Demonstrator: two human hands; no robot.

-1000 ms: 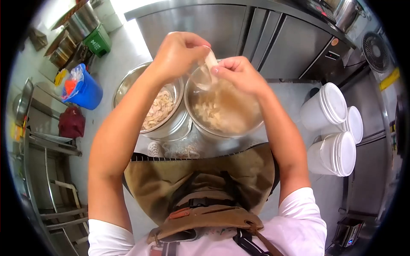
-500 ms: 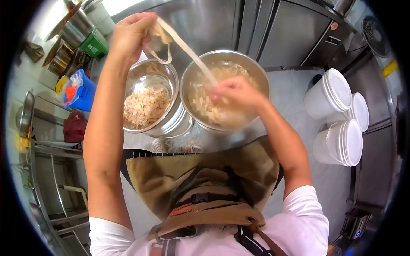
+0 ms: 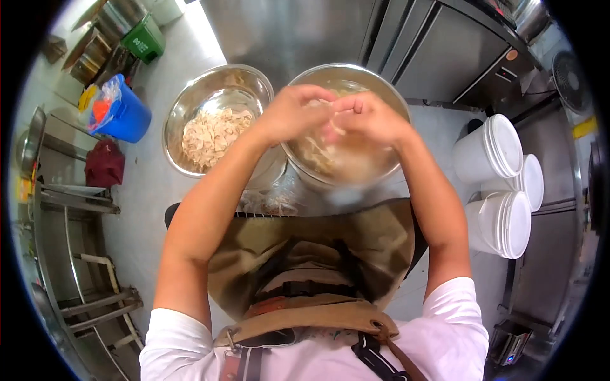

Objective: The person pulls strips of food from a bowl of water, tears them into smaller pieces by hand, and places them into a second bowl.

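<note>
My left hand [image 3: 293, 115] and my right hand [image 3: 375, 120] meet over the near-left part of a steel basin [image 3: 401, 108] of cloudy water. Both are closed, fingertips pinching a soft, pale strip that looks like intestine; the fingers hide most of it. More pale strips [image 3: 316, 155] lie in the water below. To the left, a second steel bowl [image 3: 173, 130] holds a heap of pale, cut-looking pieces [image 3: 216, 136]. My left forearm passes over this bowl's near right side.
Lidded white buckets [image 3: 486, 149] stand at the right. A blue bin [image 3: 130, 117] and a green bin [image 3: 145, 39] are at the left, near a metal rack [image 3: 95, 308]. Steel cabinets [image 3: 286, 35] line the far side. A plastic bag [image 3: 276, 202] lies between my knees and the bowls.
My left hand has come down and right from high above the left bowl to meet my right hand. The strip stretched between them is now gathered and mostly hidden.
</note>
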